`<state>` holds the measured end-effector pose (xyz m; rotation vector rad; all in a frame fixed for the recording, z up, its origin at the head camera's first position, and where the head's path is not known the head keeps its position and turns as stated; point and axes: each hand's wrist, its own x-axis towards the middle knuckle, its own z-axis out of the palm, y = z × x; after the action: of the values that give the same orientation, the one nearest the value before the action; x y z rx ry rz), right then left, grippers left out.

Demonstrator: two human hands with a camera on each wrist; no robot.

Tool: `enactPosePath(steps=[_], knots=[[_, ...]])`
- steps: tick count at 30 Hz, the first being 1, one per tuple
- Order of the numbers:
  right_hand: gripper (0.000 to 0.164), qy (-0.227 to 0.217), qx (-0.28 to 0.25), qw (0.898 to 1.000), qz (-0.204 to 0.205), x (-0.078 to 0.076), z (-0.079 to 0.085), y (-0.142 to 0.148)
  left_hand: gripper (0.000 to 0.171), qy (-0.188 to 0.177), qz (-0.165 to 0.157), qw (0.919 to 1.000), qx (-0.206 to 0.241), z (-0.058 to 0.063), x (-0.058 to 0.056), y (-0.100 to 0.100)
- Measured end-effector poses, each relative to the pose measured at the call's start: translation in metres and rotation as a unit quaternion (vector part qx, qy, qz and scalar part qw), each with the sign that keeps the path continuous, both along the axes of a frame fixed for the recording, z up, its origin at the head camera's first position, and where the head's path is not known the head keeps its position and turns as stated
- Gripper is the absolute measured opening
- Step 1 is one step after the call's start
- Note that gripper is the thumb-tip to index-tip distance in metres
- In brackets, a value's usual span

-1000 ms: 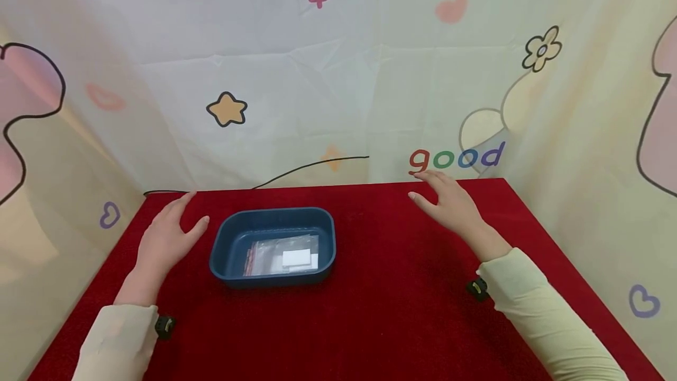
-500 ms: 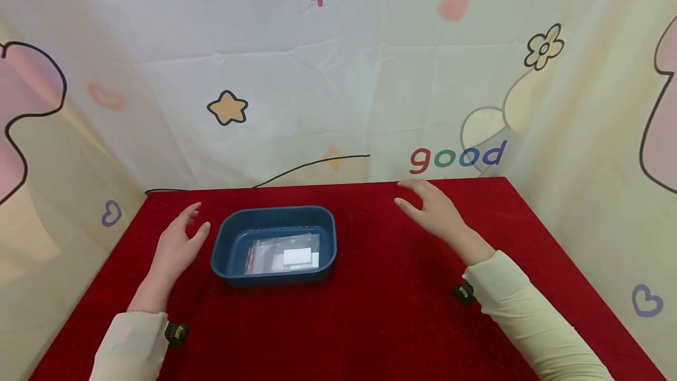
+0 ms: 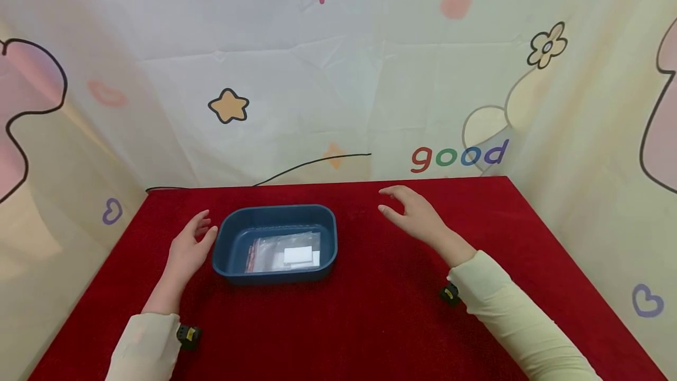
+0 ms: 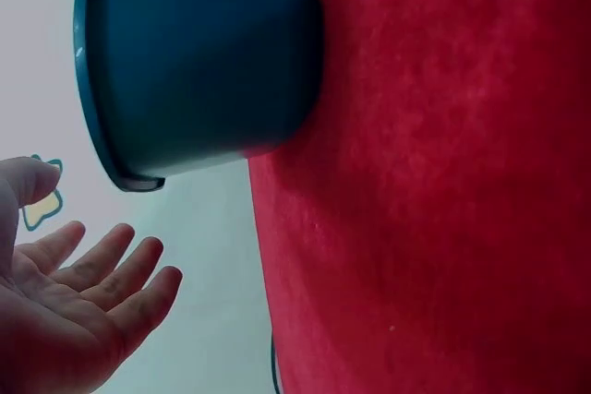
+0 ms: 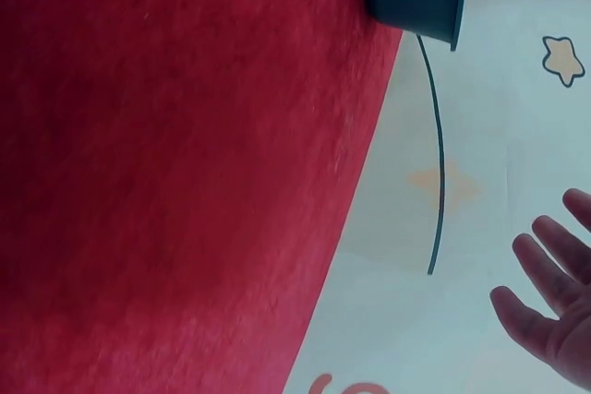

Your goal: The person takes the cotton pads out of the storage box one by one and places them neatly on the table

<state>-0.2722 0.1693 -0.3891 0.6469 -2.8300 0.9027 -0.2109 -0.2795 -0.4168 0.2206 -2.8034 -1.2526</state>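
Note:
A dark blue rectangular basin point(image 3: 275, 278) with rounded corners stands on the red cloth. Inside it lie clear plastic zip bags point(image 3: 267, 253) with red-edged tops and a white card or label point(image 3: 298, 255) among them. My left hand point(image 3: 188, 250) is held just left of the basin, its thumb right at the rim in the head view and its fingers relaxed. In the left wrist view that hand point(image 4: 78, 311) shows palm and spread fingers beside the basin wall point(image 4: 203, 62). My right hand point(image 3: 415, 214) hovers right of the basin, fingers loosely bent, holding nothing.
Red cloth point(image 3: 370, 322) covers the table. A pale curtain point(image 3: 296, 93) with printed stars, hearts and the word "good" hangs behind and at both sides. A thin dark line point(image 3: 312, 164) runs on the curtain behind the table edge. Small black wrist cameras point(image 3: 188, 336) hang at the sleeves.
My left hand has moved right and down toward the basin's left end. My right hand has moved left and slightly down toward its right end. The basin and bags stay put.

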Motion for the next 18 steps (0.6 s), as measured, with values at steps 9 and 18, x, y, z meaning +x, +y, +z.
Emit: enactPosePath(steps=[9,18], knots=[[0.046,-0.015,0.007,1.0,0.019,-0.002,0.005,-0.016,0.063,-0.004,0.001,1.0,0.008,-0.006,-0.003,0.0],[0.047,-0.045,0.005,0.997,0.059,-0.009,0.013,-0.033,0.06,-0.024,0.004,0.9994,0.024,-0.013,-0.008,-0.003]])
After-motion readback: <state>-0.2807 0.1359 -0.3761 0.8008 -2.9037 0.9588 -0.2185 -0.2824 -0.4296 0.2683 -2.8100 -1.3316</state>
